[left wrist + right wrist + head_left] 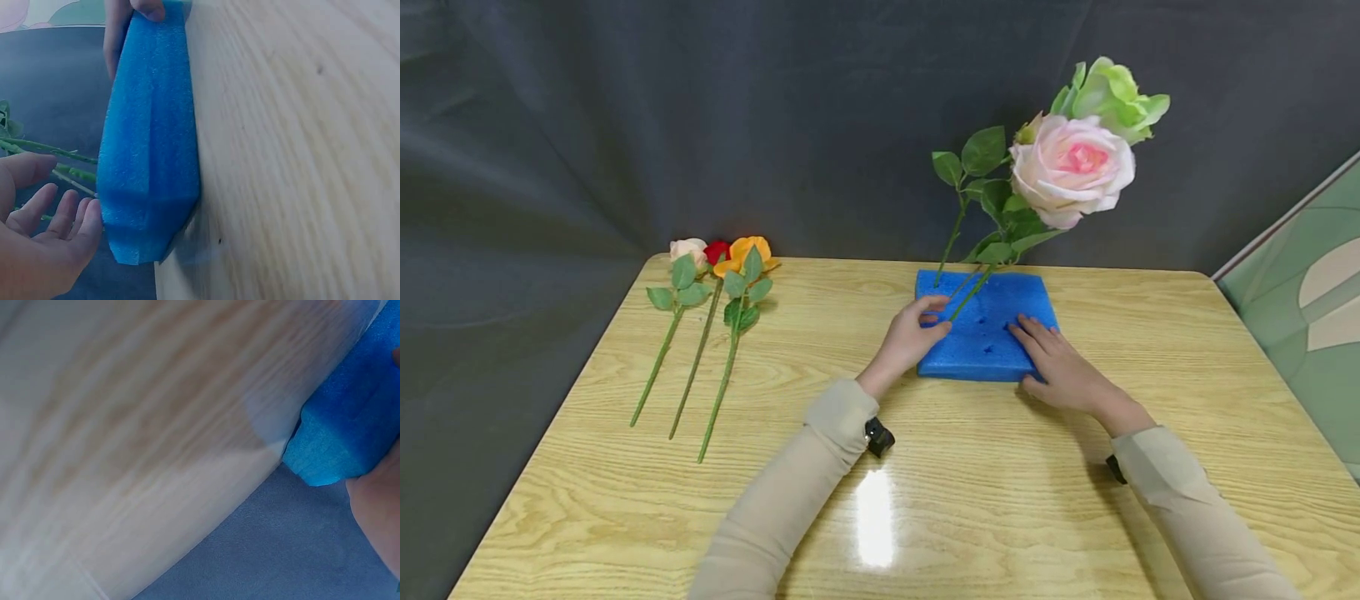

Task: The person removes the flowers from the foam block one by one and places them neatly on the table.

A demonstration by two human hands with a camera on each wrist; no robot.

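A blue foam block (1007,296) lies flat near the table's far edge, with several small holes in its top. Artificial flowers stand up from it: a large pale pink rose (1072,171) overlapping a green flower (1116,100). My left hand (913,337) is at the block's left side, around the lower end of the rose's stem (973,293). In the left wrist view that hand's thumb and loosely bent fingers (64,215) stand apart, with green stems behind them. My right hand (1060,362) presses on the block's right front part, fingers spread over the top, thumb at the front edge.
On the table's left lie three more artificial flowers: a cream rose (688,252), a red flower (717,252) and an orange flower (747,254), stems towards me. A dark curtain (820,125) hangs behind the wooden table (805,333). A green patterned panel (1307,308) stands at right.
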